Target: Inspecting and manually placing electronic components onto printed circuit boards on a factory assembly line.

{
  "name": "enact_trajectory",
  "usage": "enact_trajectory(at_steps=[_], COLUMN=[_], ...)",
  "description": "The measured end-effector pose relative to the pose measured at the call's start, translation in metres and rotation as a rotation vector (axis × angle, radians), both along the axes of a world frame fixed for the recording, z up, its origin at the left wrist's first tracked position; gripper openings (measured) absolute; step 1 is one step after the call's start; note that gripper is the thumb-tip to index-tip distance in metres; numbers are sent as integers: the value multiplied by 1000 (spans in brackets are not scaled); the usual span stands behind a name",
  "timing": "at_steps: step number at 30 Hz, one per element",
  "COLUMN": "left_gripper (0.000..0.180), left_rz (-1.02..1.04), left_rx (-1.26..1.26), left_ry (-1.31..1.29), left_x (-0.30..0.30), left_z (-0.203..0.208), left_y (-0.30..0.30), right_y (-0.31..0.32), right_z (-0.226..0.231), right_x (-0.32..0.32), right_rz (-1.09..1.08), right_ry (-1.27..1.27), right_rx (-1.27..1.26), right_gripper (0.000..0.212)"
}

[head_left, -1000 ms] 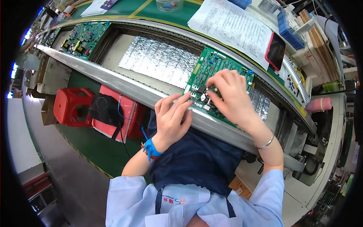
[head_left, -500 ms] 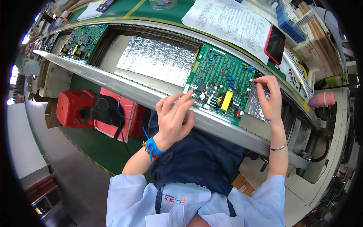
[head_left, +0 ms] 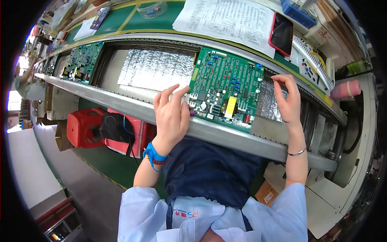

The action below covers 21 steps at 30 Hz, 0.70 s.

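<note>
A green circuit board (head_left: 219, 70), filled with small parts and a yellow-wrapped transformer (head_left: 230, 107), lies across the rails of the conveyor (head_left: 133, 99) in front of me. My left hand (head_left: 171, 117) is at the board's left edge, its fingers apart and fingertips by the near left corner. I see nothing held in it, though its thumb side is partly hidden. To the board's right hovers my right hand (head_left: 288, 99), thumb and forefinger curved towards each other with a small gap between, and nothing visible in them. A blue wrist strap (head_left: 150, 154) is on my left wrist.
Further left on the conveyor sits another populated board (head_left: 84, 60). Beyond the rails are a printed sheet (head_left: 225, 24), a red-cased phone (head_left: 281, 34) and a clear round tub (head_left: 151, 9). A red stool (head_left: 80, 129) stands at the left; a pink roll (head_left: 346, 89) lies right.
My left hand has shifted left, from over the board's near left part to its edge. My right hand has moved slightly away from the board's right edge. The view has also shifted.
</note>
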<state>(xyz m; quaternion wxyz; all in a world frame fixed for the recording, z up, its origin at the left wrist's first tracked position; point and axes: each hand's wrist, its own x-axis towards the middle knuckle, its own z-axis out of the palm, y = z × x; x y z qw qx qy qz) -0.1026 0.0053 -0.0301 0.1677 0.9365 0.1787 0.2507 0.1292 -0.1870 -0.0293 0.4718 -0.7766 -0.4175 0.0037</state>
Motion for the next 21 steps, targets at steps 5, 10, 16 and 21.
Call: enact_trajectory(at_steps=[5, 10, 16, 21], left_gripper=[35, 37, 36, 35], left_rz=[25, -149, -195, -307], left_rx=[-30, 14, 14, -26], left_ry=[-29, -41, 26, 70], left_x=[1, 5, 15, 28], left_z=[-1, 7, 7, 14], left_y=[-5, -18, -21, -31], right_y=[-3, -2, -2, -3], right_z=[2, 3, 4, 4], right_x=[2, 1, 0, 1], right_rz=[-21, -6, -8, -13], right_ry=[-15, 1, 9, -11], right_rx=[-4, 10, 1, 1], right_gripper=[11, 12, 11, 11])
